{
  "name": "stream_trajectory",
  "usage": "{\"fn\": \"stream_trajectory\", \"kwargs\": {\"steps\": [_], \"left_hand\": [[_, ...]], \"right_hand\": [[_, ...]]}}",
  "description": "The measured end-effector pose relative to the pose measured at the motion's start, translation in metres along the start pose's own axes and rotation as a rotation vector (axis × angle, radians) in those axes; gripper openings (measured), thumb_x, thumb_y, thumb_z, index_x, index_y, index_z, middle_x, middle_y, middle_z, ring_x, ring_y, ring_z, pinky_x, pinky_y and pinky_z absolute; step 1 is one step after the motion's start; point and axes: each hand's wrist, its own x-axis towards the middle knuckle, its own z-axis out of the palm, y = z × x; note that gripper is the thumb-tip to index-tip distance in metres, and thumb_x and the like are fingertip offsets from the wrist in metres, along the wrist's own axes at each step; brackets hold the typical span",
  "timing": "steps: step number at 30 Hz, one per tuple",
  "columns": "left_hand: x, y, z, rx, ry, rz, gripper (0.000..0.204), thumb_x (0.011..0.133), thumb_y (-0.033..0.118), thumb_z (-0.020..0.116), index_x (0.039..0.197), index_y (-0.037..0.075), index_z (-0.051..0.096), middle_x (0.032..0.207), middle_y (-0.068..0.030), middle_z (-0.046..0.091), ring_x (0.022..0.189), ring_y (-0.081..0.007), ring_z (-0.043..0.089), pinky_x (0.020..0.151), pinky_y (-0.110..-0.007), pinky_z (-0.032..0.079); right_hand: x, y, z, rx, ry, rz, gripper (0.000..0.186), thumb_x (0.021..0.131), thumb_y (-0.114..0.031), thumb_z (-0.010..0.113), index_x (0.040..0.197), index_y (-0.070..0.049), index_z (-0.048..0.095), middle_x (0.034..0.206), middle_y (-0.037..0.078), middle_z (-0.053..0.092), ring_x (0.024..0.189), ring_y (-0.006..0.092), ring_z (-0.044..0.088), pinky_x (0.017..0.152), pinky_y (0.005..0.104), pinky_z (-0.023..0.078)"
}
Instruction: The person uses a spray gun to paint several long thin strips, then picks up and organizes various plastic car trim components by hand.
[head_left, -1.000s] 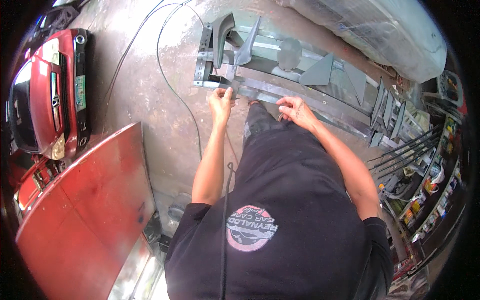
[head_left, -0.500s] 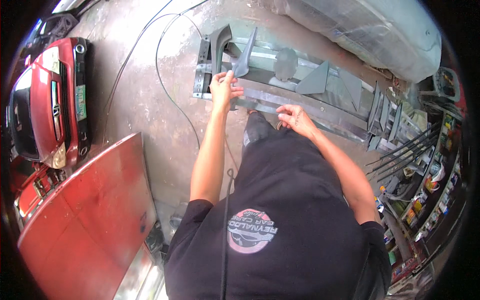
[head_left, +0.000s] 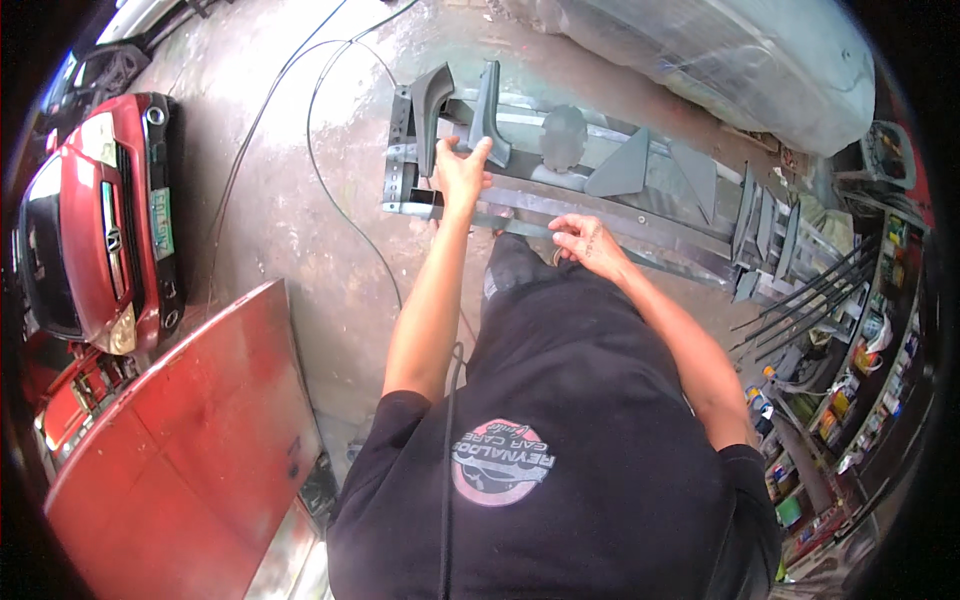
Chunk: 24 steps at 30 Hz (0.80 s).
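Observation:
My left hand (head_left: pixel 461 178) reaches over a metal frame (head_left: pixel 590 205), its thumb and forefinger spread apart. The thumb tip overlaps the lower end of a curved grey panel piece (head_left: pixel 487 115); I cannot tell whether it presses on it. Beside the forefinger is a second curved grey piece (head_left: pixel 430 108), also lying across the frame. My right hand (head_left: pixel 590 245) hovers by the near rail with fingers curled and pinched together. A small tan curved thing (head_left: pixel 557 256) shows under it, too little to name. Whatever those fingers hold is hidden.
Grey triangular panels (head_left: pixel 620 165) and a rounded grey piece (head_left: pixel 563 138) lie along the frame. Beyond stands a plastic-covered car (head_left: pixel 720 60). A red panel (head_left: pixel 185 425) leans at left near a red car (head_left: pixel 95 225). Cables (head_left: pixel 315 95) cross the floor; crowded shelves (head_left: pixel 850 390) stand right.
My left hand has shifted slightly right, its thumb now at the right-hand curved piece. That piece stands more upright in view than before. The right hand keeps its pinched pose.

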Motion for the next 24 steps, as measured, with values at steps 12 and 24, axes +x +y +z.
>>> {"fn": "stream_trajectory", "kwargs": {"steps": [12, 24], "left_hand": [[0.003, 0.003, -0.018, -0.133, -0.219, -0.052, 0.045, 0.075, 0.000, 0.072, 0.118, -0.002, 0.060, 0.085, -0.0077, 0.067, 0.068, -0.0143, 0.063, 0.054, -0.029, 0.052], [0.052, 0.060, -0.059, 0.260, -0.550, 0.295, 0.047, 0.077, 0.001, 0.072, 0.123, 0.001, 0.063, 0.100, -0.0015, 0.065, 0.089, -0.0112, 0.061, 0.084, -0.027, 0.050]], "right_hand": [[0.003, -0.015, -0.013, -0.147, 0.269, -0.216, 0.034, 0.092, -0.016, 0.062, 0.123, -0.003, 0.062, 0.101, 0.013, 0.067, 0.086, 0.0215, 0.066, 0.078, 0.0366, 0.052], [0.056, -0.081, -0.028, -0.368, 0.164, -0.276, 0.038, 0.095, -0.021, 0.062, 0.123, 0.004, 0.060, 0.087, 0.020, 0.071, 0.081, 0.0336, 0.069, 0.075, 0.0427, 0.056]]}}
